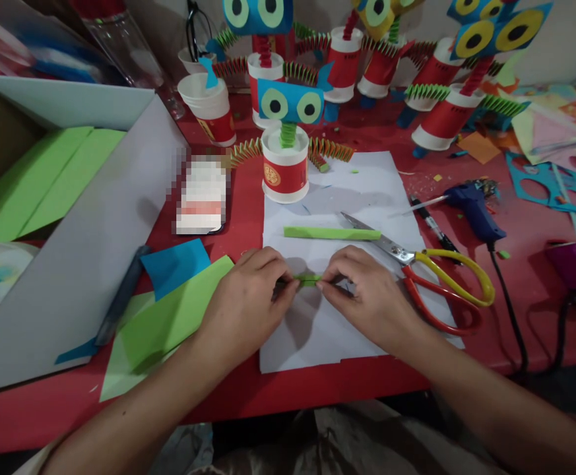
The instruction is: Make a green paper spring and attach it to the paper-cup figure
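Observation:
Between my two hands is a narrow green paper strip [309, 280], held just above white paper sheets [292, 343]. My left hand [260, 290] pinches its left end, and my right hand [359, 290] pinches the right end. Only the short middle of the strip shows; the fingers cover the rest. A second green paper strip [330, 233] lies flat just beyond my hands. Scissors [401, 254] with one yellow and one red handle rest open to the right, a blade touching that strip's right end. Behind stands a paper-cup figure [286, 171] with a blue eyed head and folded paper arms.
A white box [119, 191] with green paper sits at left, near a phone [201, 194], a blue paper piece [176, 264] and green paper [183, 310]. At right lie a marker [435, 227] and a blue glue gun [476, 208] with its cord. Several cup figures stand behind.

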